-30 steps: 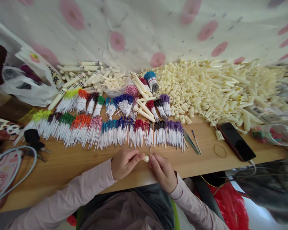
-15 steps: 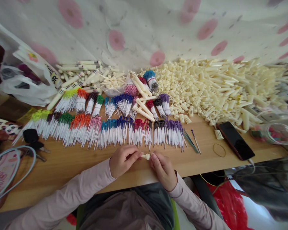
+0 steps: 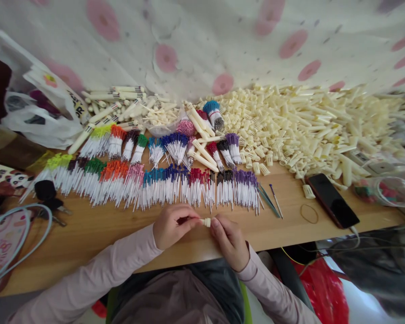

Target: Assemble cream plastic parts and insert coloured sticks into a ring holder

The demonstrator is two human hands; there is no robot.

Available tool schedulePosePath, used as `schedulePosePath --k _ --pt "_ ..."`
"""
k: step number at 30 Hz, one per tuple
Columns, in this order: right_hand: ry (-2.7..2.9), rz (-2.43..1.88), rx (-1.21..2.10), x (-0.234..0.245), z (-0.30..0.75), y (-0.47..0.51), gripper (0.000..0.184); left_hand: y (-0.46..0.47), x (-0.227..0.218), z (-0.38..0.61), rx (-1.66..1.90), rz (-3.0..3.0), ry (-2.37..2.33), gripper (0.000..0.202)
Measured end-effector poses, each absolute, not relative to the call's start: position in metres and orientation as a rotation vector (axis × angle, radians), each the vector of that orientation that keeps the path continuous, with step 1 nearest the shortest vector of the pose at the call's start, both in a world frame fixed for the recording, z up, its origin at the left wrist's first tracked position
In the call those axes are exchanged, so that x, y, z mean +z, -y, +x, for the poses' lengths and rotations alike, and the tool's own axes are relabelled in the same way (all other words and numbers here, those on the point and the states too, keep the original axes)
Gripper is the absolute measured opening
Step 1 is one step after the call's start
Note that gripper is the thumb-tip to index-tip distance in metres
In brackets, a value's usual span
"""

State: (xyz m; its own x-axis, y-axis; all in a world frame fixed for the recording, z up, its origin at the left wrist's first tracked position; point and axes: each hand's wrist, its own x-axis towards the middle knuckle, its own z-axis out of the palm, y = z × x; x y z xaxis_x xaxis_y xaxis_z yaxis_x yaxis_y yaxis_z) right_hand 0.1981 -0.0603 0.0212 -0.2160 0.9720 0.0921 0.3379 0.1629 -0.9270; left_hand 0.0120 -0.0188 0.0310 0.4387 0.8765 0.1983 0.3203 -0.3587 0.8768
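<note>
Just above the desk's front edge, my left hand [image 3: 177,225] and my right hand [image 3: 229,238] meet over a small cream plastic pen part [image 3: 207,222]. The left thumb and fingers pinch its thin end; the right fingertips close on its wider end and hide part of it. Beyond my hands lies a long row of pen refills [image 3: 170,191] with white tubes and coloured tops, sorted by colour. Behind that row are bundled refills [image 3: 114,141] and a few cream pen barrels [image 3: 204,155].
A large heap of cream pen parts [image 3: 290,121] fills the back right. Tweezers [image 3: 269,200], a single purple-topped refill [image 3: 276,201], a rubber band [image 3: 309,213] and a phone [image 3: 333,200] lie to the right. Keys [image 3: 52,202], a cable [image 3: 49,225] and a plastic bag [image 3: 40,121] are left.
Both hands keep nearly the same place and hold on the cream part. The whole view has shifted very slightly.
</note>
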Motion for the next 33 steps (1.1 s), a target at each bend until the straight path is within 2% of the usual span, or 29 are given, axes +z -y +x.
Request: schedulePosePath --k 4,10,16,24,33 --pt "1.691 -1.275 1.050 0.0216 0.1978 0.0605 0.039 0.0217 0.0337 0.0137 0.949 1.861 -1.024 0.021" --pt "1.694 -1.283 1.041 0.0192 0.1989 0.0619 0.038 0.0217 0.0327 0.0123 0.778 1.960 -0.956 0.033" --pt "1.712 -1.264 1.037 0.0198 0.1993 0.0604 0.038 0.0238 0.0264 0.0107 1.013 2.096 -0.905 0.020" --pt "1.724 -1.270 1.069 0.0198 0.1990 0.0617 0.036 0.0228 0.0282 0.0123 0.727 2.052 -0.949 0.038" --pt "1.650 -1.246 1.151 0.0225 0.1996 0.0616 0.039 0.0277 0.0256 0.0161 0.980 2.223 -0.853 0.028"
